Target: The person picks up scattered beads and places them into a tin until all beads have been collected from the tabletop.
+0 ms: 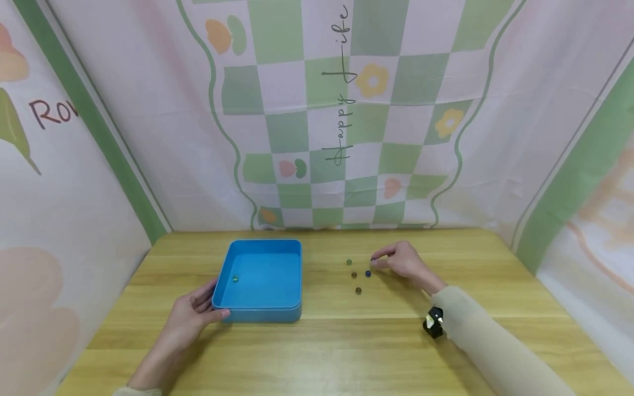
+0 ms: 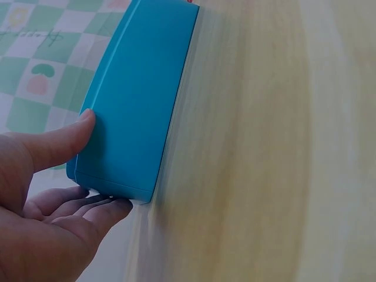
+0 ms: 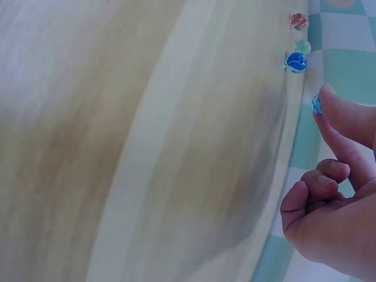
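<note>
My left hand (image 1: 190, 312) grips the near left corner of a blue box (image 1: 264, 315). In the left wrist view the thumb (image 2: 82, 132) lies on one wall of the box (image 2: 138, 100) and the other fingers touch the adjoining wall. A single greenish marble (image 1: 235, 279) is inside, near the left wall. On the right, my right hand (image 1: 403, 260) pinches a small blue marble (image 3: 316, 104) between thumb and index finger, the other fingers curled in. Close by on the table are a dark blue marble (image 1: 368, 273), a green one (image 1: 349, 262), a reddish one (image 1: 354, 274) and a brownish one (image 1: 359, 291).
The wooden table (image 1: 327, 352) carries the box left of centre and the loose marbles right of it. A patterned cloth (image 1: 327, 126) hangs behind the table's far edge, with more cloth on both sides. A black device (image 1: 434, 323) sits on the right wrist.
</note>
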`<state>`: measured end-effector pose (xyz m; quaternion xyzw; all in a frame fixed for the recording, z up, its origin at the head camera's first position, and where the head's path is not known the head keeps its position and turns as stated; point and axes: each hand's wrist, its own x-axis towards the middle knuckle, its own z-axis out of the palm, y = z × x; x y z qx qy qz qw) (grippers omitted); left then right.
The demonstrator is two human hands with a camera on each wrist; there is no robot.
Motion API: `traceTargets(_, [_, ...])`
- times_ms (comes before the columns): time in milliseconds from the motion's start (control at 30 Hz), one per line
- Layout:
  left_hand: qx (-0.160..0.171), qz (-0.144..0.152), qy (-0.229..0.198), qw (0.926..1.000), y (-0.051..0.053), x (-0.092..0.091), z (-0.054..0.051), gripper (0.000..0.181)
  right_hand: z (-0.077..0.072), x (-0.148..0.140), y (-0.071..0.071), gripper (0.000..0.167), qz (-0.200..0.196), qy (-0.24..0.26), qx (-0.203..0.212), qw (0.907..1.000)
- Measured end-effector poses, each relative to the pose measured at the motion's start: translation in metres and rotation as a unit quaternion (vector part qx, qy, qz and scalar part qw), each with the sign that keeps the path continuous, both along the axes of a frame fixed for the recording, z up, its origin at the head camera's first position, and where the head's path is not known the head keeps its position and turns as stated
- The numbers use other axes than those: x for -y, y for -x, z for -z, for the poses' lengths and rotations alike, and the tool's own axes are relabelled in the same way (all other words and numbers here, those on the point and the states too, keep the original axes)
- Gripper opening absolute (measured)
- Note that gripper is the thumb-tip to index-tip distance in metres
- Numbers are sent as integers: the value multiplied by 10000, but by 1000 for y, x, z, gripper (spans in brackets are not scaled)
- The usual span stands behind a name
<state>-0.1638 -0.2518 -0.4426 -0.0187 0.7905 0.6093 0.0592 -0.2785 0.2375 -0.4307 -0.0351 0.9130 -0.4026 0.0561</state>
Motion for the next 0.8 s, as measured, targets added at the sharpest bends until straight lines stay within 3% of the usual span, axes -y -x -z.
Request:
traceTargets(400, [-29,66,-105,9999,-1,1,1,89,-11,11,-2,27,-1,83,82,9999])
traceTargets(800, [8,61,-64,10000,-2,2,0,89,-21,29,-5,31,-133,564,51,9983])
